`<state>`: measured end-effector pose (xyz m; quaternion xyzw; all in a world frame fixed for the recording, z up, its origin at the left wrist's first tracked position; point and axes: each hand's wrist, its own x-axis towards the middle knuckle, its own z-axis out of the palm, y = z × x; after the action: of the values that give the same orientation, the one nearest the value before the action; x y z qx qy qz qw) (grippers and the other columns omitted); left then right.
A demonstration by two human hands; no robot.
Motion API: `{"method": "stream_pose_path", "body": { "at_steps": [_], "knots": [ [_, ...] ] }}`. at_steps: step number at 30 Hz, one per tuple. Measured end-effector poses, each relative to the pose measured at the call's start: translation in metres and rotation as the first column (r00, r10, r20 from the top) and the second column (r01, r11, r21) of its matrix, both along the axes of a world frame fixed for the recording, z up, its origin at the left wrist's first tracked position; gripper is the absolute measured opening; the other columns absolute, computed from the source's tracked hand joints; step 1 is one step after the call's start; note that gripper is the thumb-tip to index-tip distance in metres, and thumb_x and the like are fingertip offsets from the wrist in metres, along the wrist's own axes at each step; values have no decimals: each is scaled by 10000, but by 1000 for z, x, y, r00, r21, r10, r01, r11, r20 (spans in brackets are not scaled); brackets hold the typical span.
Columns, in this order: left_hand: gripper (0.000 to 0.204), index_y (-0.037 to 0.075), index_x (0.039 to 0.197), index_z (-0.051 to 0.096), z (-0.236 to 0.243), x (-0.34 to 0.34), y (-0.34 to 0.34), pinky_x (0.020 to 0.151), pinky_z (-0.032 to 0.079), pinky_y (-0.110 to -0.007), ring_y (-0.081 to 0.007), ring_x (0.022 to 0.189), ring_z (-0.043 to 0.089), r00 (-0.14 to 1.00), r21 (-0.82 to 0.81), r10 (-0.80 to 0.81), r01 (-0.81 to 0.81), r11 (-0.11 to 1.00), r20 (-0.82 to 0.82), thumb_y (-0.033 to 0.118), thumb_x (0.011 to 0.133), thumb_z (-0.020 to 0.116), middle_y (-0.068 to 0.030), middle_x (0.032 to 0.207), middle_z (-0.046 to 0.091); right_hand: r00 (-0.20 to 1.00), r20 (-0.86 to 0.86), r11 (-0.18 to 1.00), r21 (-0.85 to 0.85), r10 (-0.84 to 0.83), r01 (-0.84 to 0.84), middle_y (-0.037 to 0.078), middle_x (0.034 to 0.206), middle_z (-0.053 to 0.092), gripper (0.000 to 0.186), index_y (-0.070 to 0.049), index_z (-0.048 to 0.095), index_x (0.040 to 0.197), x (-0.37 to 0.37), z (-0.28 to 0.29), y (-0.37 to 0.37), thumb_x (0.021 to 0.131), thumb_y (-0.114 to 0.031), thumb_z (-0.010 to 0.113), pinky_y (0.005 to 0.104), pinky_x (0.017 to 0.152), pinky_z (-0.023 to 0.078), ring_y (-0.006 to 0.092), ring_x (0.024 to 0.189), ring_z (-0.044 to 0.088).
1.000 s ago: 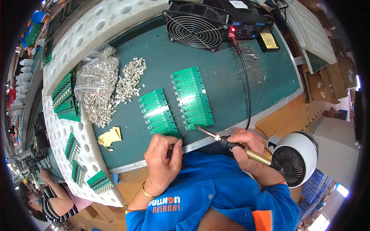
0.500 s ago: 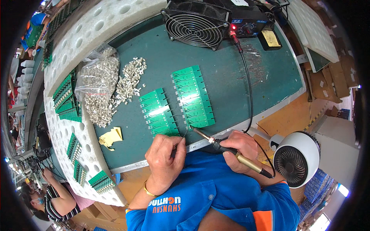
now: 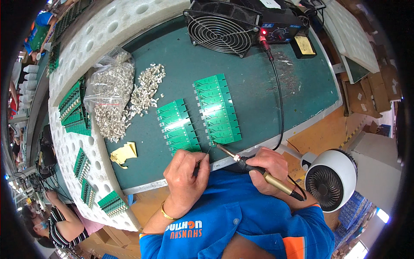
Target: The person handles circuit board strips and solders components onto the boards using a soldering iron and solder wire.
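My left hand point(image 3: 186, 175) is closed in a pinch on a thin solder wire point(image 3: 209, 151), which points up toward the near end of a green circuit board panel point(image 3: 217, 108). In my right hand point(image 3: 269, 168) is a soldering iron point(image 3: 279, 184) with a black and gold handle. Its tip meets or nearly meets the panel's near left corner, close to the wire's end; contact is too small to tell. A second green circuit board panel point(image 3: 176, 123) lies to the left, its near edge just beyond my left fingers. Small pins stick out along both panels' left edges.
Small metal connectors point(image 3: 146, 88) spill beside a plastic bag point(image 3: 110, 82) of them. White foam point(image 3: 97, 166) with more boards lines the left. A fan point(image 3: 222, 32), soldering station point(image 3: 278, 32) and sponge holder point(image 3: 303, 45) stand behind. The iron's cable point(image 3: 280, 99) crosses the right side.
My left hand has shifted slightly right, and less of the solder wire shows beyond the fingers. The iron stays at the same corner of the panel.
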<state>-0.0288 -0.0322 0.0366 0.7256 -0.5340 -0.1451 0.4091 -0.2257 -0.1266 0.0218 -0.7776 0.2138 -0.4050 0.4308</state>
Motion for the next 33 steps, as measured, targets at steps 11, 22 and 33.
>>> {"method": "stream_pose_path", "body": {
  "at_steps": [11, 22, 33],
  "knots": [
    [115, 25, 789, 660, -2, 1, -2, 479, 387, -280, -147, 546, 495, 1000, -30, -1, 1, 1000, 2, -37, 755, 752, -61, 691, 546, 1000, -7, 999, -47, 14, -14, 107, 710, 640, 179, 0, 640, 950, 1, -1, -1, 836, -118, 711, 340, 511, 459, 234, 534, 580],
    [125, 27, 786, 654, -1, 1, -3, 482, 391, -282, -152, 556, 507, 1000, -12, -2, 2, 1000, 3, -39, 751, 755, -63, 691, 550, 1000, 8, 998, -57, 7, -6, 106, 685, 633, 183, 1, 638, 946, 2, -2, 0, 847, -134, 712, 340, 501, 447, 235, 525, 574],
    [128, 38, 782, 662, 2, 0, -2, 501, 452, -331, -219, 566, 570, 1000, 34, -13, 13, 999, 18, -25, 725, 757, -83, 695, 568, 1000, -26, 997, -71, 17, -19, 86, 677, 633, 191, -10, 637, 957, -1, -2, 3, 846, -144, 715, 333, 502, 447, 223, 526, 579]
  ]
}}
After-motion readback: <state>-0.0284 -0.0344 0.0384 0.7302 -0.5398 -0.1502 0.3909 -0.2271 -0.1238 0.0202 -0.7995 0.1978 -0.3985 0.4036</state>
